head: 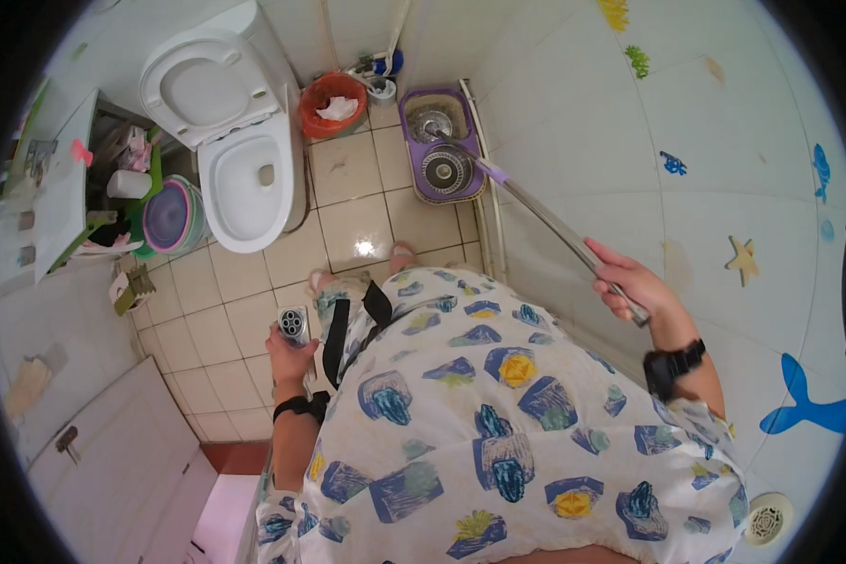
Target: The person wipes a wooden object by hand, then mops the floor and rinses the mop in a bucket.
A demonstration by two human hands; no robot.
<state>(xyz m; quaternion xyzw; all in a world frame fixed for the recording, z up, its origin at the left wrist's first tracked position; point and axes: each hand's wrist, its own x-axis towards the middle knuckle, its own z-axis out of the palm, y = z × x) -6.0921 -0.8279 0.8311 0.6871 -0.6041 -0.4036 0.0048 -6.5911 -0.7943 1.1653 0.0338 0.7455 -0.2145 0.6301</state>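
My right hand (627, 282) is closed around the upper end of a metal mop handle (550, 218). The handle slants down to a spin-mop bucket (478, 189) of purple plastic by the wall. Its lower end reaches a round mop head (430, 123) in the bucket's rear compartment. A round spinner basket (444, 171) occupies the front compartment. Low on the left, my left hand (292, 352) has its fingers around a small grey object (293, 323) with several dark circles on its face; its exact kind is unclear.
A toilet (247, 190) with raised lid stands ahead left, beside a red-lined bin (317, 127). Stacked basins (173, 215) and a cabinet (63, 183) line the left. Pipes (490, 211) run along the right wall. A door (127, 458) is at lower left.
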